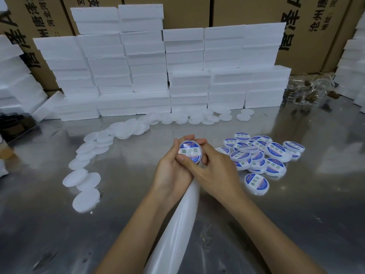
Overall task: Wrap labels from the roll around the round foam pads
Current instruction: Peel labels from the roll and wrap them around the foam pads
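Both hands meet above the steel table (pixel 296 224), holding one labelled round pad (pixel 190 151) between them, its printed face turned up toward the camera. Left hand (pixel 173 171) cups the pad from below and the left, fingers curled round its far rim, thumb lying along its lower edge. Right hand (pixel 215 171) closes on the pad from the right, fingers curled behind it, thumb at its lower right edge. A translucent white strip (pixel 181 224) runs from under the pad toward the near edge of the table, passing between the forearms; whether it is label backing I cannot tell. Right of the held pad, a loose heap of labelled pads (pixel 262 155) lies on the table. Left and beyond the held pad, a curving trail of bare white foam discs (pixel 88 155). Farther back, stacked white foam blocks (pixel 150 66), with printed cardboard cartons (pixel 246 10) behind them.
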A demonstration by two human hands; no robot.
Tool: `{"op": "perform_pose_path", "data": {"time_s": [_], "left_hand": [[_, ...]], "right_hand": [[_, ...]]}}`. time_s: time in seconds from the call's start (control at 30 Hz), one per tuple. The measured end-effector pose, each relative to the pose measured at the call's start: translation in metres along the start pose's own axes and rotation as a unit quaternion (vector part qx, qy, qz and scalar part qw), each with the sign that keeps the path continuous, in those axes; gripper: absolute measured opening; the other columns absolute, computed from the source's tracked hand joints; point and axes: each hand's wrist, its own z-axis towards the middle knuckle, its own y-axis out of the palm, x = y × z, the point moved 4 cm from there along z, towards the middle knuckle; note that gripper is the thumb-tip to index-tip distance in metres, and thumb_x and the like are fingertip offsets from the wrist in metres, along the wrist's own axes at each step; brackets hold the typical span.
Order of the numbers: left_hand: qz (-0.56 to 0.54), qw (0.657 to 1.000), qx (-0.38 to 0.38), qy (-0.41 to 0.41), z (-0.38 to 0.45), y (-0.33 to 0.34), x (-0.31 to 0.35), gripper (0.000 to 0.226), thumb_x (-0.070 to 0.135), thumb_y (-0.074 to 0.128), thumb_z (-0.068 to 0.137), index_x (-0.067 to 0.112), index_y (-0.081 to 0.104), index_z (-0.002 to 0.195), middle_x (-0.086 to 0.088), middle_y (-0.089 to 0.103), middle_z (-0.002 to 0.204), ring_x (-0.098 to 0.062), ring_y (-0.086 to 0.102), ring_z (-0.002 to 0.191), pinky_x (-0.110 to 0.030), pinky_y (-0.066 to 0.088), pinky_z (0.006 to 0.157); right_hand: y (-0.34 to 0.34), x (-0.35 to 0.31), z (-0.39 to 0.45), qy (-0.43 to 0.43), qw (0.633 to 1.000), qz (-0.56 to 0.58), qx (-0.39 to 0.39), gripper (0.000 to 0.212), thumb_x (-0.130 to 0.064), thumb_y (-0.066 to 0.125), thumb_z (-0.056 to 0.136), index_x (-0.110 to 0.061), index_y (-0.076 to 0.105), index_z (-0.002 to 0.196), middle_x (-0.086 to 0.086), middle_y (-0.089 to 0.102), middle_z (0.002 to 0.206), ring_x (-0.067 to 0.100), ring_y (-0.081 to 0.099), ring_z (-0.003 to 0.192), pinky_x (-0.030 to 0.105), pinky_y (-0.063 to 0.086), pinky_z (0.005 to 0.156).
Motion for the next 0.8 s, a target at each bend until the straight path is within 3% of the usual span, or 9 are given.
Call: {"op": "perform_pose_path", "data": {"time_s": [0.1, 0.27, 0.33, 0.43, 0.57, 0.7, 0.8], "left_hand": [[-0.009, 1.000, -0.020, -0.009, 0.000, 0.000, 0.001, 0.037, 0.034, 0.034, 0.105, 0.008, 0.058, 0.118, -0.022, 0.063, 0.125, -0.032, 0.059, 0.110, -0.043, 0.042, 0.106], [-0.016, 0.998, -0.065, -0.020, 0.001, 0.003, 0.004, 0.032, 0.024, 0.047, 0.096, 0.009, 0.058, 0.122, -0.019, 0.064, 0.131, -0.032, 0.059, 0.114, -0.037, 0.051, 0.097], [0.045, 0.997, -0.062, -0.012, 0.003, 0.000, 0.006, 0.036, 0.015, 0.056, 0.087, 0.009, 0.060, 0.123, -0.015, 0.066, 0.129, -0.031, 0.060, 0.112, -0.035, 0.049, 0.092], [0.241, 0.969, -0.023, 0.051, 0.003, -0.009, 0.011, 0.044, 0.005, 0.064, 0.078, 0.016, 0.068, 0.120, -0.008, 0.071, 0.111, -0.026, 0.065, 0.093, -0.037, 0.047, 0.083], [0.333, 0.939, -0.023, 0.081, 0.000, -0.013, 0.016, 0.047, 0.008, 0.075, 0.075, 0.026, 0.070, 0.119, -0.008, 0.069, 0.104, -0.026, 0.060, 0.061, -0.033, 0.055, 0.068], [0.313, 0.946, -0.001, 0.087, 0.000, -0.019, 0.023, 0.043, -0.002, 0.078, 0.080, 0.021, 0.073, 0.116, -0.012, 0.072, 0.094, -0.031, 0.074, 0.077, -0.031, 0.061, 0.072], [0.282, 0.953, 0.057, 0.099, -0.001, -0.023, 0.025, 0.028, 0.001, 0.078, 0.082, 0.012, 0.072, 0.107, -0.019, 0.069, 0.084, -0.030, 0.073, 0.075, -0.033, 0.061, 0.067]], "right_hand": [[-0.001, 0.002, 0.001, -0.010, 1.000, 0.015, 0.016, 0.037, -0.081, 0.041, 0.080, -0.046, 0.042, 0.068, -0.034, 0.053, 0.067, -0.007, 0.052, 0.065, 0.016, 0.029, 0.049], [0.001, 0.009, 0.002, -0.032, 0.998, 0.040, 0.031, 0.038, -0.063, 0.039, 0.095, -0.036, 0.043, 0.069, -0.021, 0.055, 0.063, 0.004, 0.051, 0.057, 0.017, 0.027, 0.050], [0.000, 0.012, 0.004, -0.041, 0.998, 0.032, 0.044, 0.038, -0.056, 0.038, 0.100, -0.034, 0.037, 0.068, -0.020, 0.054, 0.062, 0.000, 0.053, 0.059, 0.016, 0.031, 0.049], [-0.005, 0.019, 0.006, -0.041, 0.997, 0.008, 0.060, 0.034, -0.047, 0.032, 0.103, -0.032, 0.040, 0.074, -0.014, 0.048, 0.055, -0.002, 0.053, 0.061, 0.015, 0.028, 0.049], [-0.006, 0.023, 0.007, -0.032, 0.999, 0.012, 0.041, 0.033, -0.049, 0.030, 0.102, -0.035, 0.040, 0.074, -0.013, 0.046, 0.056, 0.000, 0.054, 0.063, 0.016, 0.029, 0.049], [-0.007, 0.021, 0.005, -0.046, 0.999, 0.012, 0.008, 0.045, -0.065, 0.024, 0.098, -0.028, 0.041, 0.078, -0.008, 0.053, 0.065, 0.008, 0.054, 0.065, 0.025, 0.038, 0.054], [-0.005, 0.018, 0.001, -0.061, 0.997, -0.029, -0.039, 0.051, -0.078, 0.027, 0.089, -0.029, 0.040, 0.085, -0.011, 0.056, 0.075, 0.005, 0.055, 0.071, 0.030, 0.042, 0.057]]}}
